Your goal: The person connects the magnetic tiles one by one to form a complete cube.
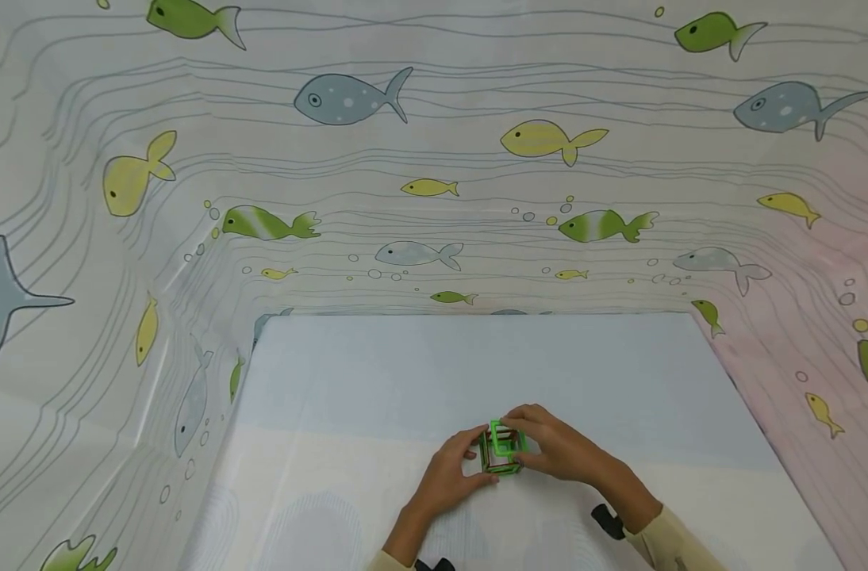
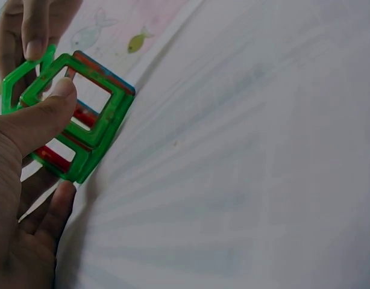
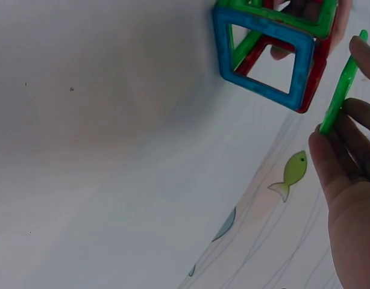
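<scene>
A small open-framed cube of magnetic tiles (image 1: 504, 469), with green, red and blue square sides, stands on the white-blue table. My left hand (image 1: 444, 480) grips it from the left; in the left wrist view the thumb (image 2: 52, 117) lies over a green side and the other fingers are beneath or behind. My right hand (image 1: 566, 448) pinches a separate green square tile (image 3: 341, 87) between thumb and fingers. That tile is held slightly apart from the cube, near its top and right. A blue side (image 3: 261, 91) of the cube faces the right wrist camera.
The pale cloth-covered table (image 1: 377, 365) spreads around both hands. Behind and beside it rises a sheet (image 1: 462, 166) printed with fish and wavy lines. A black strap (image 1: 608, 522) sits at the right wrist.
</scene>
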Demonstrator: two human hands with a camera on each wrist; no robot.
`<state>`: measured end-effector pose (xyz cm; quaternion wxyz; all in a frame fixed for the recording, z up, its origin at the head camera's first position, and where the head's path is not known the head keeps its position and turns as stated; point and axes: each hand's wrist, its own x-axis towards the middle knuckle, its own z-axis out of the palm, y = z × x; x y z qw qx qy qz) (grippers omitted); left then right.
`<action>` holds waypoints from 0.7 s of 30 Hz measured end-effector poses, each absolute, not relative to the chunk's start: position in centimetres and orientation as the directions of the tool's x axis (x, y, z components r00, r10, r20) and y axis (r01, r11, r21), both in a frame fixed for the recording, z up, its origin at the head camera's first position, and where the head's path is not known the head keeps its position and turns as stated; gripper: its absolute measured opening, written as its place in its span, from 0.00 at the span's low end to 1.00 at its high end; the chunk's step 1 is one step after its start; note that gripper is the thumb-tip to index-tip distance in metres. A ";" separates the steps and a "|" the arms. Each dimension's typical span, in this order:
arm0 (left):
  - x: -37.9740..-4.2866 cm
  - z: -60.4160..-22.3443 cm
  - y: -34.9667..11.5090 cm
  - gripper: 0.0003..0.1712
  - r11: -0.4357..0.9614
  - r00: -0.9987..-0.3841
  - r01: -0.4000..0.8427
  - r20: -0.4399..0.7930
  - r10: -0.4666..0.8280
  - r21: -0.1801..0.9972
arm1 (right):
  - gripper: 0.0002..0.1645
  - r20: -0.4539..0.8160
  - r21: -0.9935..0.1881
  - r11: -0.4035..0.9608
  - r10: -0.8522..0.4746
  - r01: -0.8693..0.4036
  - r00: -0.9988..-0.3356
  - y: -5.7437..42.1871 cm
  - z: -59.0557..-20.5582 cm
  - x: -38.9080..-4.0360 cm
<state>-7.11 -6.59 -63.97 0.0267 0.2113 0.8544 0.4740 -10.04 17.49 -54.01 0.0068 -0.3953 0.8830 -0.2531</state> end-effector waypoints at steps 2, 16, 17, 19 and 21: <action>-7.1 -63.9 -6.6 0.48 0.460 -0.909 0.334 0.153 0.387 0.823 | 0.34 0.194 -0.440 0.553 -0.710 -0.707 -0.676 17.4 -54.1 -9.9; -7.0 -64.1 -6.6 0.48 0.472 -0.915 0.312 0.127 0.384 0.825 | 0.34 0.192 -0.431 0.537 -0.731 -0.725 -0.655 17.1 -54.7 -9.4; -7.0 -64.1 -6.6 0.48 0.472 -0.915 0.312 0.127 0.384 0.825 | 0.34 0.194 -0.428 0.535 -0.733 -0.729 -0.652 17.1 -54.8 -9.4; -7.1 -64.1 -6.6 0.48 0.467 -0.915 0.310 0.126 0.384 0.828 | 0.34 0.199 -0.422 0.533 -0.735 -0.733 -0.649 17.1 -54.9 -9.5; -7.1 -64.2 -6.6 0.48 0.462 -0.915 0.309 0.126 0.384 0.831 | 0.34 0.205 -0.417 0.530 -0.736 -0.738 -0.645 17.1 -55.0 -9.5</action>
